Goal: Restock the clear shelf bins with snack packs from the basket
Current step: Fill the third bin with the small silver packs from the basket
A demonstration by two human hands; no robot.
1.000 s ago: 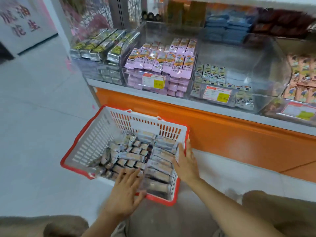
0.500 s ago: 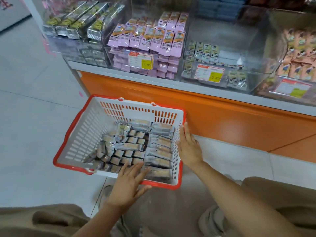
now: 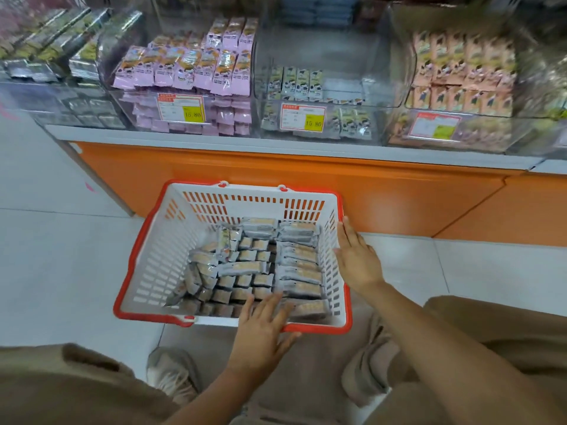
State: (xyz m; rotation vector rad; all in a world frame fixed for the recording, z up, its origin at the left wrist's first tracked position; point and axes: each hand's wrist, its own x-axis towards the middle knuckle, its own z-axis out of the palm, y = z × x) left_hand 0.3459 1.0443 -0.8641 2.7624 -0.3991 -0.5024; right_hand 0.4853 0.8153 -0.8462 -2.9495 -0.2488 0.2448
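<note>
A white basket with a red rim (image 3: 159, 253) sits on the floor in front of the shelf. Inside lie several grey snack packs (image 3: 245, 268) in rows. My left hand (image 3: 262, 329) reaches over the near rim, fingers straight and spread, touching the nearest packs. My right hand (image 3: 357, 260) lies flat against the outside of the basket's right wall, fingers straight. Above, the middle clear bin (image 3: 322, 87) is mostly bare, with a few matching packs at its front left.
Pink packs fill the clear bin (image 3: 196, 65) to the left, peach packs the bin (image 3: 463, 72) to the right. The orange shelf base (image 3: 399, 194) stands right behind the basket. My knees and a grey shoe (image 3: 171, 375) are close below.
The view has shifted so the basket sits more centred. Both hands stay on the basket; the left hand has slid a little to the right along the near rim.
</note>
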